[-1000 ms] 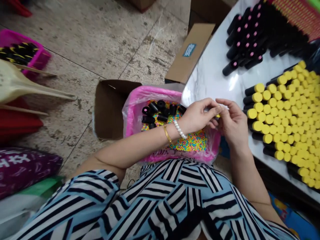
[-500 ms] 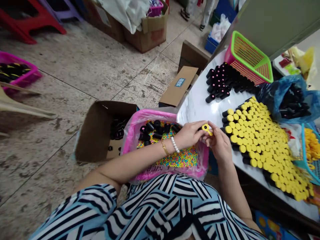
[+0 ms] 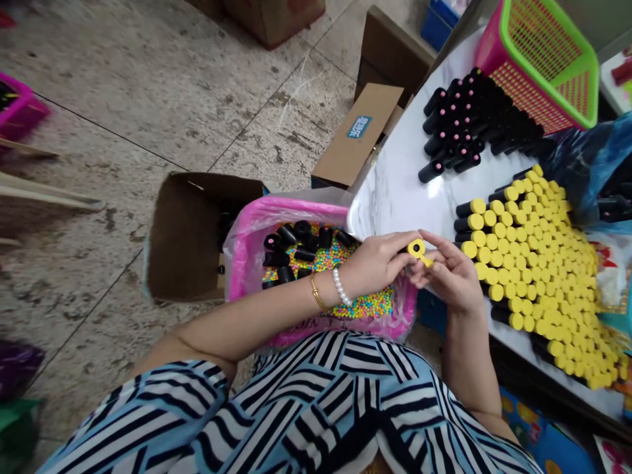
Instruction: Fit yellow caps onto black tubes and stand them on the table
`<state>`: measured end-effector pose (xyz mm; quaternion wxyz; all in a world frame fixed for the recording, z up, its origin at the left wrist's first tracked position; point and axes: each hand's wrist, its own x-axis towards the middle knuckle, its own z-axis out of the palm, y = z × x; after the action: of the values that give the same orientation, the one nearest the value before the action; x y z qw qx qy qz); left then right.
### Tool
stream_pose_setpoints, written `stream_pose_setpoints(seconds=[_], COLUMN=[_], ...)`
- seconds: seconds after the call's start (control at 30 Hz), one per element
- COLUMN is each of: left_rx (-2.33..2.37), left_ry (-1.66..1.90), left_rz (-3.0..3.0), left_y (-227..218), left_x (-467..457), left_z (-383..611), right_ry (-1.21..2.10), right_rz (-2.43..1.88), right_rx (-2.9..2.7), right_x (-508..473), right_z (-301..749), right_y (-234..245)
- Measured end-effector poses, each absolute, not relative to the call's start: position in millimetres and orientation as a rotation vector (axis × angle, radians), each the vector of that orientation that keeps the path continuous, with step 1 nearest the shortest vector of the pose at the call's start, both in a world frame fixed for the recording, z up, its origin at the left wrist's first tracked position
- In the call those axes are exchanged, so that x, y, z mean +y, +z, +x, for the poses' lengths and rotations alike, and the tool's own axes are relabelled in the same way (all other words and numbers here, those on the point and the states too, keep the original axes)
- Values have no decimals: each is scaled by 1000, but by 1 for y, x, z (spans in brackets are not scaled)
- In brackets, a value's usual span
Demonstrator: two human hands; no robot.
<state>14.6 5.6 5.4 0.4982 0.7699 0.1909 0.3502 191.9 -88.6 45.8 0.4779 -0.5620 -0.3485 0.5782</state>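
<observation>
My left hand (image 3: 378, 264) is closed around a small black tube, whose yellow end (image 3: 416, 247) has a round dark hole facing up. A small yellow tab (image 3: 427, 262) sticks out beside that end. The thumb and fingers of my right hand (image 3: 459, 276) are pinched at this tab. Both hands are over the right side of a plastic-lined pink basin (image 3: 247, 220). Small coloured beads (image 3: 378, 304) fill the basin, with several black tubes (image 3: 306, 253) lying on them. My left forearm hides part of the beads.
On the marbled white table (image 3: 385, 201) at right are many yellow-ended black tubes (image 3: 533, 263) and a cluster of black tubes with pink tips (image 3: 454, 125). A pink-and-green basket (image 3: 548, 66) stands behind. Cardboard boxes (image 3: 192, 240) sit on the floor beside the basin.
My view has shifted closer to the table, so its contents appear larger and farther right. Both hands keep hold of the yellow-ended tube and tab, the ring now turned more toward me.
</observation>
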Motion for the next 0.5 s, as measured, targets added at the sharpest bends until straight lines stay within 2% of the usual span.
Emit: stream_pose_setpoints(seconds=[0.13,0.3,0.37,0.5], left_rx=[449,533,600,645], left_ry=[880,863,804,732], left_rz=[1907,1865,1850,1814], left_y=[8,9,5,-3], left_x=[4,3,1,0], left_z=[17,22,22,25], right_ry=[1383,1159,919,213], right_rz=[-1661,-1825,-1932,-2100], right_rx=[-906,-1109,-1248,-1641], right_x=[-68,-56,-64,-79], right_z=[183,172,165,160], right_y=[66,75,68,59])
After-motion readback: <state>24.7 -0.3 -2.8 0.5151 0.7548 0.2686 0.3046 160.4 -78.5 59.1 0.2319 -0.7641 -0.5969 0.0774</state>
